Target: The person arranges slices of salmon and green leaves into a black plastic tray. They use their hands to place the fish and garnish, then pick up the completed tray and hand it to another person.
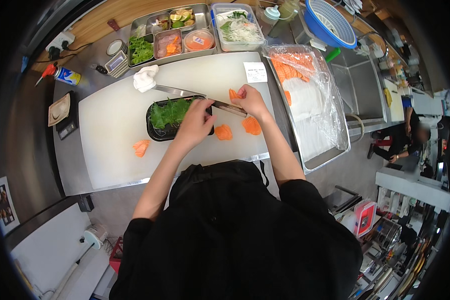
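Observation:
My right hand [252, 100] pinches a piece of sliced raw salmon [233, 94] over the right part of a white cutting board [112, 123]. Fingers apart, my left hand [197, 122] hovers at the right end of a black plastic tray [163, 135] and hides part of it. Green shiso leaves [170, 112] lie in the tray. A long kitchen knife [180, 92] lies slantwise behind the tray, its handle beneath the right hand. Fanned salmon slices rest on the board: one group [141, 148] left of the tray, others [223, 132] to its right.
A folded white cloth [145, 78] touches the knife tip. Behind the board stand a steel garnish tray [167, 56] and a plastic box of shredded radish [238, 32]. Rightward are a film-covered salmon tray [303, 93] and a sink [354, 86]. Another person [401, 138] is at far right.

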Tool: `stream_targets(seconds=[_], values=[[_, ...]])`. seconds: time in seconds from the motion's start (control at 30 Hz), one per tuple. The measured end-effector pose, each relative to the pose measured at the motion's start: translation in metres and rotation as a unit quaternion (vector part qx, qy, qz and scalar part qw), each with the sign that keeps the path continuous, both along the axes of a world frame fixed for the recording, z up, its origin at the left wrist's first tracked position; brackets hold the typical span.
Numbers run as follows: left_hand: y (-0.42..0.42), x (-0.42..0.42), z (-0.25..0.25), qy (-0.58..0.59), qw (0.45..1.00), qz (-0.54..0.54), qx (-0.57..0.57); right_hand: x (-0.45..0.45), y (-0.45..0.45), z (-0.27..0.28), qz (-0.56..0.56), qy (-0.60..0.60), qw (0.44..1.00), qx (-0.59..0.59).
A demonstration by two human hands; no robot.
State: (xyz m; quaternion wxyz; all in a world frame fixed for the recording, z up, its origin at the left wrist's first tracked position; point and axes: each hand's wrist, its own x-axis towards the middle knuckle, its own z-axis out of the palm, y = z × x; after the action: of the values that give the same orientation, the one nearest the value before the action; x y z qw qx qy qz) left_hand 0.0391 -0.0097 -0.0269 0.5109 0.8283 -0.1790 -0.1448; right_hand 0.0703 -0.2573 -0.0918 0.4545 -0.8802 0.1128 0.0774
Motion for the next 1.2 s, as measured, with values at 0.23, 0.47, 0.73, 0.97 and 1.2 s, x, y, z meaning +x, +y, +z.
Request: stream_targets(seconds=[0.23,0.47,0.73,0.97,1.2], values=[[-0.07,0.055,-0.046,-0.12,0.988,-0.091,0.026,-0.018,-0.015,0.021,0.034,-0.057,0.971,0.228],[0.012,-0.015,-0.014,0.264,0.944,-0.028,-0.197,-0.091,0.062,0.066,0.076,-0.023,0.974,0.212],[0.064,-0.039,-0.031,0.24,0.95,0.093,-0.175,-0.076,0.097,0.049,0.138,0.154,0.902,0.378],[0.071,0.01,-0.03,0.15,0.975,0.144,-0.076,-0.023,0.097,0.034,0.099,-0.032,0.989,0.106],[0.058,0.007,-0.042,0.047,0.994,0.088,-0.034,-0.01,0.111,0.019,0.145,-0.18,0.97,-0.075]])
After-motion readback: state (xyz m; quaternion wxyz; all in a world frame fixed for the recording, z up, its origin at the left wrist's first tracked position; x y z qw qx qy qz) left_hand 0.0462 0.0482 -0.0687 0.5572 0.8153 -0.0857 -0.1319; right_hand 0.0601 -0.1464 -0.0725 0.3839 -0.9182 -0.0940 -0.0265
